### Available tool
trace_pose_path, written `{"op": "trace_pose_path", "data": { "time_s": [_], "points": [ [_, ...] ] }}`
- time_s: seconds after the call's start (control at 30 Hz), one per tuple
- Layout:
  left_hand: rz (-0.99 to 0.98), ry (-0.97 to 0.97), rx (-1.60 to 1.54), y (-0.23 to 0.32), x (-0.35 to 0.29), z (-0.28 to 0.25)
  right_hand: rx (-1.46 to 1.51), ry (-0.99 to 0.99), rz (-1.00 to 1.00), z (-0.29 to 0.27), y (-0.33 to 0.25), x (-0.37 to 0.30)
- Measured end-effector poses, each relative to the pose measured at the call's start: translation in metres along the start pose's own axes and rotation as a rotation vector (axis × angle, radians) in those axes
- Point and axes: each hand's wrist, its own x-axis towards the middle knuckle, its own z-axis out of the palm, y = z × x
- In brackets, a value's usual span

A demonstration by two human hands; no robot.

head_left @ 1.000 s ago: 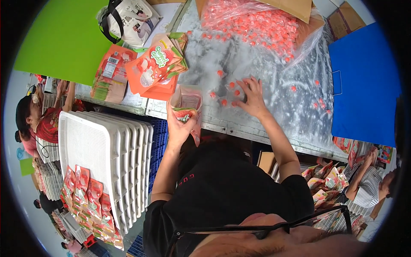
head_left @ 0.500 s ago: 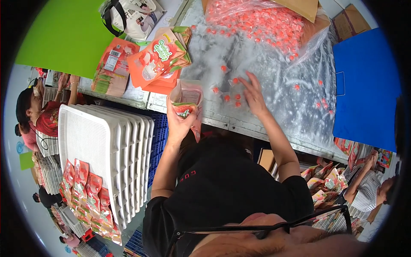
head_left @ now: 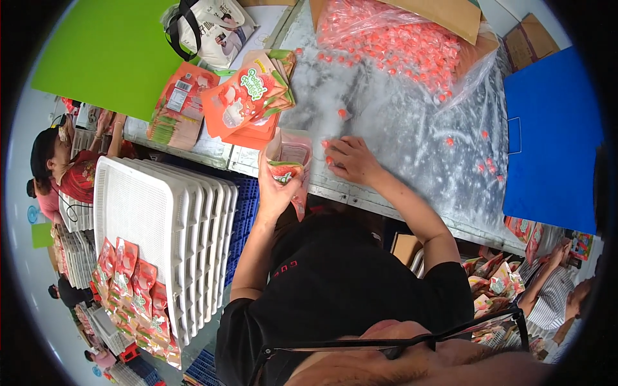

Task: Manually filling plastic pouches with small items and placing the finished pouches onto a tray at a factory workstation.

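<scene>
My left hand (head_left: 278, 193) is closed around a red and green printed pouch (head_left: 286, 172), holding it upright with its mouth spread at the table's front edge. To the right of the pouch, my right hand (head_left: 355, 161) rests low on the metal tabletop, fingers curled around small red candies in clear wrappers. One red candy (head_left: 326, 144) peeks out by the fingertips; others are hidden beneath the hand. Farther back lies a lone wrapped candy (head_left: 342, 113). Just beyond my left hand sits a stack of flat pouches (head_left: 244, 96).
A carton lined with clear plastic (head_left: 473, 74) holds a heap of candies at the back. A blue panel (head_left: 550, 141) stands at right. Stacked white trays (head_left: 138, 193) with filled pouches (head_left: 132, 283) stand at left. Beyond the flat pouches is a white bag (head_left: 222, 32). Other people work on both sides.
My right hand has moved left and nearer, its spread fingers now curled over the candies. Some candies have slid toward the pouch; others have become covered. My left hand keeps hold of the pouch.
</scene>
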Motion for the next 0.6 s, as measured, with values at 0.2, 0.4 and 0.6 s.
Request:
{"op": "trace_pose_path", "data": {
  "time_s": [0.2, 0.4, 0.6],
  "points": [
    [0.132, -0.019, 0.147, 0.003, 0.003, -0.003, 0.07, 0.046, 0.063, -0.013, -0.01, 0.012],
    [0.126, -0.024, 0.141, 0.003, 0.005, -0.01, -0.042, 0.139, -0.089, 0.002, -0.008, 0.027],
    [0.238, -0.069, 0.314, 0.016, 0.006, -0.005, -0.063, 0.026, -0.066, 0.025, 0.01, 0.011]
  ]
}}
